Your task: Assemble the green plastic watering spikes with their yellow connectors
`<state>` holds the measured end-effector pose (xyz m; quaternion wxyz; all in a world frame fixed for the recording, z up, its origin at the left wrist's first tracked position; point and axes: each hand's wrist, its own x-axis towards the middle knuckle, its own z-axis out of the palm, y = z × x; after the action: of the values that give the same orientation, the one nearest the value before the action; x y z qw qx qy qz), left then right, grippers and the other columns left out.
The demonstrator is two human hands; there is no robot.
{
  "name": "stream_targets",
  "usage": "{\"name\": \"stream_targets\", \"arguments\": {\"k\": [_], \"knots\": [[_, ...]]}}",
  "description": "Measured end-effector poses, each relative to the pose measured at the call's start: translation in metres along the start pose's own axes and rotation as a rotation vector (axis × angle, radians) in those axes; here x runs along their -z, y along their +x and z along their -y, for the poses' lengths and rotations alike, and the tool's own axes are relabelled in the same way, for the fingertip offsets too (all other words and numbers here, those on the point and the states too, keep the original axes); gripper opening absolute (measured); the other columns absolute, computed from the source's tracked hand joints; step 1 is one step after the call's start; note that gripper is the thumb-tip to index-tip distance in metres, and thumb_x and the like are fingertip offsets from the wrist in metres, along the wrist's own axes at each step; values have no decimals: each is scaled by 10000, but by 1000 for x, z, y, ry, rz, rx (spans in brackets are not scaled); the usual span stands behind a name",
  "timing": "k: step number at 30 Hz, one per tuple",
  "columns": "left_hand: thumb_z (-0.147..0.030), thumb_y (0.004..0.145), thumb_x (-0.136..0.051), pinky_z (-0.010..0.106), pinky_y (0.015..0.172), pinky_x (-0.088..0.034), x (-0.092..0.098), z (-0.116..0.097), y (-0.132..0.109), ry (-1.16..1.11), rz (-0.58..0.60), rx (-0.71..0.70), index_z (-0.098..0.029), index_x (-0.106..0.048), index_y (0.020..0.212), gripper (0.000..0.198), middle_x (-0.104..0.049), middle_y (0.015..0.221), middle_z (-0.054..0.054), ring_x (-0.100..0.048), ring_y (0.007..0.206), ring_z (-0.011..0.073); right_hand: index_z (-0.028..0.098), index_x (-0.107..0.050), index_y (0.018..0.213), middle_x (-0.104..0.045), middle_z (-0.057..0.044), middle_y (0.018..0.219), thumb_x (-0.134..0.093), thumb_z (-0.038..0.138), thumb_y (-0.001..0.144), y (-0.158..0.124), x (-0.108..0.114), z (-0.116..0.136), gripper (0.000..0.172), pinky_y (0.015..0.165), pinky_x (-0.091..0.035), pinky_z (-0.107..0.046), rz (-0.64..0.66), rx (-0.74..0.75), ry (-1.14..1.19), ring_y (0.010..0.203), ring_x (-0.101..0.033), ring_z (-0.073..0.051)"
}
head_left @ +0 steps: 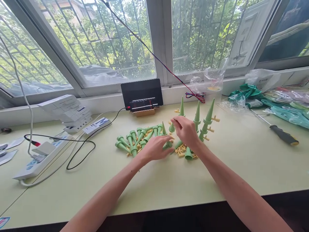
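Note:
My left hand (158, 148) curls around a green plant watering spike (167, 145), thumb and fingers on either side of it. Just to the right, my right hand (187, 129) is raised with its fingertips pinched together; whatever they hold is hidden. Behind it, stacked green spikes (208, 117) with yellow valves stand upright. A pile of loose green spikes (131, 138) lies left of my hands. Small yellow valves (181, 150) are heaped below my right hand, beside a spike lying with its open end (189, 154) towards me.
A tablet (142, 88) leans at the window, with a phone (141, 104) before it. To the left are a power strip (44, 158), cables and white boxes (66, 112). A screwdriver (283, 134) and plastic bags (287, 108) lie at the right.

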<state>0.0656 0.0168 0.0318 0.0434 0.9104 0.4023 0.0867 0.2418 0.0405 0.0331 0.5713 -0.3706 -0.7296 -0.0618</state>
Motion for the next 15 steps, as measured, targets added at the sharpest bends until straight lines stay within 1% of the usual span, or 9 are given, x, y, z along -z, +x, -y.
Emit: {"name": "stream_targets", "arguments": {"k": [2, 3, 4, 6, 7, 11, 15], "knots": [[-568, 936, -384, 348, 672, -461, 0, -5, 9, 58, 25, 55, -200, -607, 1181, 496, -722, 936, 87, -681, 822, 277, 171, -561, 767, -554, -6, 658, -473, 226, 984, 0, 0, 1, 241, 568, -371, -237, -56, 16, -16, 569, -464, -121], [-570, 957, -322, 344, 639, -447, 0, -8, 15, 89, 36, 84, -183, -615, 1147, 521, -715, 900, 94, -679, 784, 276, 169, -567, 773, -554, -6, 657, -473, 222, 985, 0, 1, 1, 237, 566, -371, -238, -77, 21, -24, 565, -465, -120], [-560, 969, -288, 339, 615, -433, -1, -10, 21, 120, 36, 105, -172, -622, 1112, 531, -709, 918, 106, -678, 763, 274, 167, -573, 778, -552, -6, 654, -472, 218, 985, 0, 1, 1, 236, 564, -371, -238, -91, 25, -29, 562, -466, -119], [-540, 974, -302, 334, 596, -416, -5, -13, 30, 174, 43, 105, -160, -619, 1107, 513, -696, 993, 125, -676, 737, 268, 164, -582, 789, -559, -9, 660, -468, 215, 988, 0, 1, 2, 236, 564, -375, -236, -96, 31, -31, 565, -477, -118], [-523, 981, -294, 335, 599, -413, -7, -14, 33, 195, 50, 104, -157, -624, 1095, 507, -692, 998, 129, -676, 734, 268, 164, -585, 793, -569, -13, 669, -463, 217, 991, 0, 0, 2, 238, 568, -379, -235, -89, 33, -30, 571, -487, -118], [-445, 1000, -284, 332, 581, -386, -15, -14, 35, 256, 61, 88, -154, -656, 978, 473, -685, 1039, 126, -678, 742, 263, 168, -583, 789, -590, -26, 692, -443, 239, 1000, -1, 0, 1, 263, 584, -390, -234, -5, -13, -31, 591, -501, -124], [-390, 1009, -288, 314, 520, -317, -15, -11, 22, 296, 39, 51, -159, -636, 1031, 418, -679, 1126, 106, -675, 722, 231, 169, -562, 767, -575, -31, 689, -436, 222, 992, -3, 0, -2, 263, 599, -387, -242, 126, -84, -24, 602, -491, -133]]}}
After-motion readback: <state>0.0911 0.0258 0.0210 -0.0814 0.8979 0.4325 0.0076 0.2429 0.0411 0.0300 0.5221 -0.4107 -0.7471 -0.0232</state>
